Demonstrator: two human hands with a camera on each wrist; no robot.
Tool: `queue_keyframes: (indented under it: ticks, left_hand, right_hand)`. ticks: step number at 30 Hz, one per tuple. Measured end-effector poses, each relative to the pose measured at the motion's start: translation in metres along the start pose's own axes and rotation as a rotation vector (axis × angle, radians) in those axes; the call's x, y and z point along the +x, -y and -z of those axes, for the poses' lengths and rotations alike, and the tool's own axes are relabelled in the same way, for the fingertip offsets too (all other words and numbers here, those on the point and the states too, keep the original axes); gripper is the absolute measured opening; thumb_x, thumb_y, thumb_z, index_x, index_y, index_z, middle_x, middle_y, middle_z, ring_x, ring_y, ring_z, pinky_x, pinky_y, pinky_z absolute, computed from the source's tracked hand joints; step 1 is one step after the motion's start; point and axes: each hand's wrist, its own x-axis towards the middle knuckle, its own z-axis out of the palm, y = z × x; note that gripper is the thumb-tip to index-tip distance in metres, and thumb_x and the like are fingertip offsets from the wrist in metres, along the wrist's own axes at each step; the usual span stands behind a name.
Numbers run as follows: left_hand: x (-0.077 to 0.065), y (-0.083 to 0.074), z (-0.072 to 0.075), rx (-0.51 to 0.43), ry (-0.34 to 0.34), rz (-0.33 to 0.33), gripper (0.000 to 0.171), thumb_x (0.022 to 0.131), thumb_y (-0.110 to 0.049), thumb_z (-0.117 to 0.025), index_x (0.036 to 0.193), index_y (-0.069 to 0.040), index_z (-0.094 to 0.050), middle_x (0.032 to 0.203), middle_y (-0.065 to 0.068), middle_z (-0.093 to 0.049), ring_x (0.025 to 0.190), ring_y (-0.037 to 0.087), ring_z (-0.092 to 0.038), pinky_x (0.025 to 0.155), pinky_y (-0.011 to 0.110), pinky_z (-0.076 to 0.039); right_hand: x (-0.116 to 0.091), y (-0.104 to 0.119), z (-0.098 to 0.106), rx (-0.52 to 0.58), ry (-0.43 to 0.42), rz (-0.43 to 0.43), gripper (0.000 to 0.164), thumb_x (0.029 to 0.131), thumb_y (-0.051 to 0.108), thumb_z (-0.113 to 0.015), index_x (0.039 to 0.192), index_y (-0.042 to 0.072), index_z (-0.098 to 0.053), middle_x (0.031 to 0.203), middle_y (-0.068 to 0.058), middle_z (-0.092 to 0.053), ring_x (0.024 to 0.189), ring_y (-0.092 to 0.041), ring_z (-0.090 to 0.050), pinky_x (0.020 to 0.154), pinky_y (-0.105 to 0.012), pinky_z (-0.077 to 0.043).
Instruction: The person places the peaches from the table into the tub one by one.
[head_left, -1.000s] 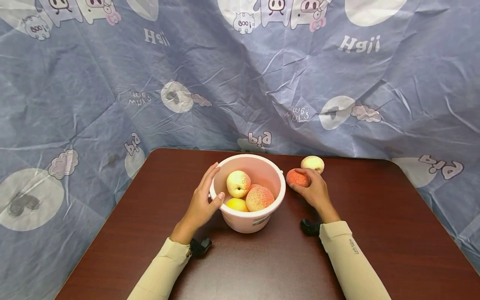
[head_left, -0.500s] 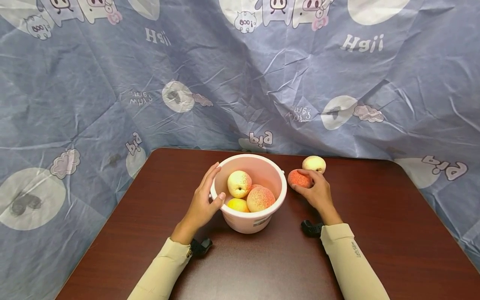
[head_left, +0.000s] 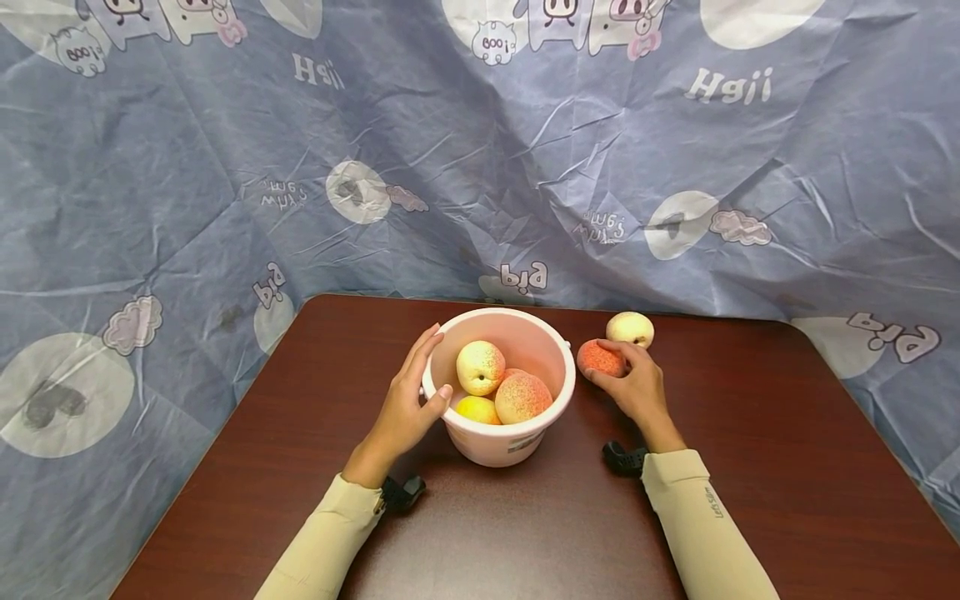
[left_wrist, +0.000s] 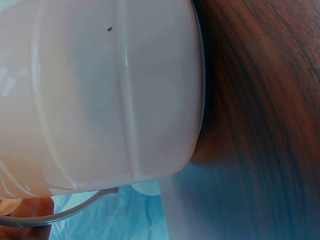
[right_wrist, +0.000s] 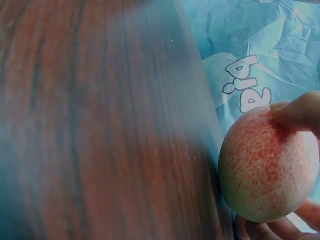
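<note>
A pale pink bucket (head_left: 491,448) stands upright on the table, also filling much of the left wrist view. My left hand (head_left: 401,412) holds its left side, fingers along the rim and thumb over the front rim. Inside lie a pale peach (head_left: 480,367), a larger blushed peach (head_left: 522,397), a yellow fruit (head_left: 477,409) and a mostly hidden reddish fruit. Right of the bucket, my right hand (head_left: 638,387) grips a red-speckled peach (head_left: 599,358) between thumb and fingers. In the right wrist view, that peach (right_wrist: 265,170) touches or nearly touches the tabletop; I cannot tell which.
Just behind the gripped peach, a cream-coloured peach (head_left: 631,328) sits near the back edge of the dark wooden table (head_left: 300,467). A wrinkled blue printed cloth (head_left: 480,167) hangs behind the table. The bucket's handle (left_wrist: 65,215) loops down its outside.
The whole scene has shifted slightly to the right in the head view. Both hands keep the same hold, and the fruit stays in the same arrangement.
</note>
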Motion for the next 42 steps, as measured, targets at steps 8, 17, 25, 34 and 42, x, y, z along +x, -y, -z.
queue_keyframes:
  ticks: [8, 17, 25, 34, 42]
  left_hand:
    - [-0.001, 0.001, -0.001, -0.003, 0.000, 0.012, 0.070, 0.088, -0.036, -0.053, 0.150, -0.009, -0.033, 0.157, -0.002, -0.024, 0.140, 0.019, -0.031, 0.108, 0.049, -0.032]
    - [0.000, 0.001, -0.001, 0.003, 0.002, 0.011, 0.070, 0.089, -0.038, -0.053, 0.149, -0.009, -0.033, 0.157, -0.003, -0.024, 0.140, 0.019, -0.031, 0.109, 0.049, -0.030]
    - [0.000, -0.001, -0.001, -0.003, -0.004, 0.004, 0.069, 0.087, -0.031, -0.055, 0.149, -0.009, -0.034, 0.157, 0.001, -0.025, 0.140, 0.023, -0.031, 0.108, 0.051, -0.031]
    - [0.006, -0.040, 0.008, -0.027, 0.003, 0.010, 0.065, 0.084, -0.013, -0.056, 0.143, 0.008, -0.036, 0.153, 0.019, -0.029, 0.136, 0.038, -0.034, 0.108, 0.053, -0.030]
    - [0.007, -0.044, 0.011, -0.022, 0.004, 0.010, 0.065, 0.083, -0.012, -0.056, 0.141, 0.009, -0.036, 0.152, 0.020, -0.030, 0.135, 0.040, -0.035, 0.106, 0.054, -0.032]
  right_hand:
    - [0.000, 0.002, 0.001, 0.020, -0.021, -0.012, 0.053, 0.068, 0.022, -0.088, 0.117, 0.016, -0.070, 0.121, -0.009, -0.064, 0.105, -0.026, -0.058, 0.087, -0.045, -0.047]
    - [0.002, 0.016, 0.007, 0.065, -0.045, -0.012, 0.053, 0.068, 0.021, -0.088, 0.118, 0.018, -0.070, 0.119, -0.003, -0.065, 0.101, -0.018, -0.059, 0.083, -0.024, -0.049]
    - [0.004, 0.033, 0.013, 0.143, -0.061, 0.037, 0.053, 0.068, 0.015, -0.087, 0.118, 0.016, -0.070, 0.120, -0.001, -0.064, 0.105, -0.015, -0.058, 0.082, -0.008, -0.043]
    - [0.005, 0.043, 0.016, 0.172, -0.075, 0.073, 0.054, 0.067, 0.011, -0.087, 0.118, 0.012, -0.070, 0.120, -0.007, -0.064, 0.109, -0.021, -0.058, 0.084, -0.010, -0.043]
    - [0.007, 0.050, 0.019, 0.193, -0.102, 0.118, 0.054, 0.066, 0.008, -0.087, 0.117, 0.011, -0.070, 0.118, -0.005, -0.064, 0.109, -0.012, -0.055, 0.082, -0.011, -0.046]
